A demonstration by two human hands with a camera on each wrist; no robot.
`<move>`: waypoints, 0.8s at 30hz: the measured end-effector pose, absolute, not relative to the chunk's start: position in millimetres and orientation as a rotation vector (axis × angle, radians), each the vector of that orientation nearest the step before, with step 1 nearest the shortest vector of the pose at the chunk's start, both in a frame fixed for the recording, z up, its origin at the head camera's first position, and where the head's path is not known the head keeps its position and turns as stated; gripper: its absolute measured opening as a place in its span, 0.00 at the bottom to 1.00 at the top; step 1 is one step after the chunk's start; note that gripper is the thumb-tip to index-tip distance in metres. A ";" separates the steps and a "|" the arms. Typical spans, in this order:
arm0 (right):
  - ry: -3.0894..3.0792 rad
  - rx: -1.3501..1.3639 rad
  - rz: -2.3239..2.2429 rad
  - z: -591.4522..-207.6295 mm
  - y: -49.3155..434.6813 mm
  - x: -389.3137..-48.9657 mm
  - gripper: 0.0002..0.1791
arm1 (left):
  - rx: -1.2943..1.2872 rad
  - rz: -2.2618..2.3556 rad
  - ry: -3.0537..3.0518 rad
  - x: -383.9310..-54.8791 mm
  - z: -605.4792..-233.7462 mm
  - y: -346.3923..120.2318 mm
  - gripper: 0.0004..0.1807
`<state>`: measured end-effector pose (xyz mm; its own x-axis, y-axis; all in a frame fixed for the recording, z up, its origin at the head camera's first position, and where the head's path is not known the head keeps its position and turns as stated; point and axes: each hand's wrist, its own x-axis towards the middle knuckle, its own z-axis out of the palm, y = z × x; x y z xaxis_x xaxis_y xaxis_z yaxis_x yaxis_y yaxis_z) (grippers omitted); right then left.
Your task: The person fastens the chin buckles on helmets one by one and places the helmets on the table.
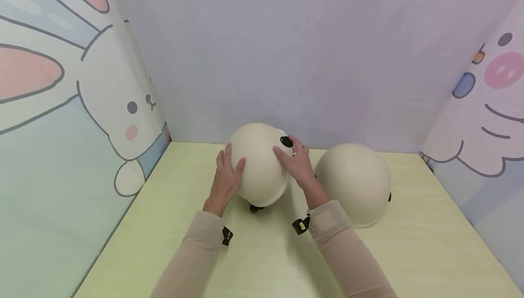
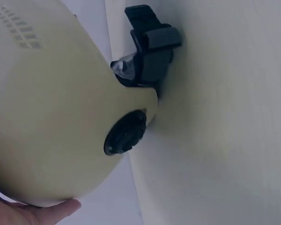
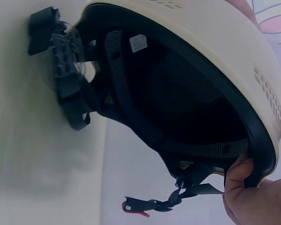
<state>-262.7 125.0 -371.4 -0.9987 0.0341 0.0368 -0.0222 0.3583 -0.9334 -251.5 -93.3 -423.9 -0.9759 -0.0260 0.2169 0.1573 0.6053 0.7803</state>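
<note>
A cream helmet (image 1: pixel 259 161) is tilted between both hands, its opening turned toward the right side. My left hand (image 1: pixel 226 175) holds the shell's left side, fingers and thumb spread over its curve. On the opposite side, my right hand (image 1: pixel 298 164) grips the rim beside a round black fitting (image 1: pixel 286 141). The right wrist view shows fingers (image 3: pixel 239 176) curled over the edge into the dark padded inside (image 3: pixel 178 93). Below them dangles a black chin strap (image 3: pixel 152 205) with a red tab. Another strap with a buckle (image 2: pixel 154 51) sits by the tabletop in the left wrist view.
A second cream helmet (image 1: pixel 354 184) sits dome up on the pale wood-look table (image 1: pixel 421 243), close to the right forearm. Behind runs a plain grey-lilac wall (image 1: pixel 286 52). Side panels carry a cartoon rabbit (image 1: pixel 110 102) and a pink-nosed character (image 1: pixel 503 70).
</note>
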 end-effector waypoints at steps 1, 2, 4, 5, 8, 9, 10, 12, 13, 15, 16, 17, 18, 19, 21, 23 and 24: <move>-2.544 -0.011 1.750 -369.9 124.7 -262.5 0.43 | -0.115 -1.317 -2.615 -249.9 -424.9 -92.3 0.42; -2.538 -0.008 1.752 -368.9 124.5 -262.6 0.43 | -0.121 -1.326 -2.605 -248.7 -426.3 -91.4 0.42; -2.524 -0.001 1.762 -366.5 123.4 -262.5 0.43 | -0.132 -1.352 -2.580 -245.9 -428.5 -89.9 0.42; -2.516 0.001 1.766 -365.5 122.7 -262.5 0.43 | -0.134 -1.366 -2.568 -244.6 -429.5 -89.0 0.42; -2.493 0.020 1.770 -363.2 120.6 -262.6 0.43 | -0.141 -1.405 -2.530 -240.4 -432.5 -86.2 0.41; -2.487 0.024 1.768 -362.6 119.8 -262.6 0.43 | -0.142 -1.419 -2.520 -239.0 -433.7 -85.2 0.42; -2.483 0.031 1.762 -362.5 118.9 -262.9 0.43 | -0.142 -1.433 -2.510 -237.8 -435.4 -84.1 0.41; -2.476 0.044 1.752 -361.8 116.8 -263.5 0.42 | -0.141 -1.461 -2.498 -235.0 -439.2 -82.3 0.41; -2.476 0.050 1.742 -361.3 115.7 -263.6 0.42 | -0.142 -1.478 -2.490 -233.5 -441.1 -81.3 0.41; -2.480 0.062 1.726 -360.7 113.6 -263.9 0.42 | -0.133 -1.505 -2.478 -230.7 -445.3 -79.8 0.40; -2.481 0.070 1.720 -360.3 112.4 -263.9 0.41 | -0.129 -1.516 -2.471 -229.5 -447.2 -79.3 0.40; -2.483 0.076 1.717 -359.5 111.1 -263.6 0.41 | -0.125 -1.527 -2.464 -228.3 -448.7 -78.7 0.40; -2.488 0.081 1.709 -359.1 109.9 -263.5 0.41 | -0.120 -1.536 -2.458 -227.3 -450.1 -78.4 0.39; -2.494 0.088 1.702 -358.8 108.9 -263.4 0.41 | -0.114 -1.542 -2.451 -226.6 -451.2 -78.2 0.39; -2.498 0.101 1.697 -358.3 107.1 -263.2 0.41 | -0.109 -1.544 -2.443 -225.6 -452.9 -78.2 0.39; -2.502 0.106 1.685 -358.1 105.8 -263.4 0.41 | -0.113 -1.547 -2.434 -225.7 -453.7 -78.5 0.39; -2.502 0.107 1.679 -358.2 105.4 -263.6 0.41 | -0.116 -1.544 -2.431 -226.0 -454.1 -78.9 0.39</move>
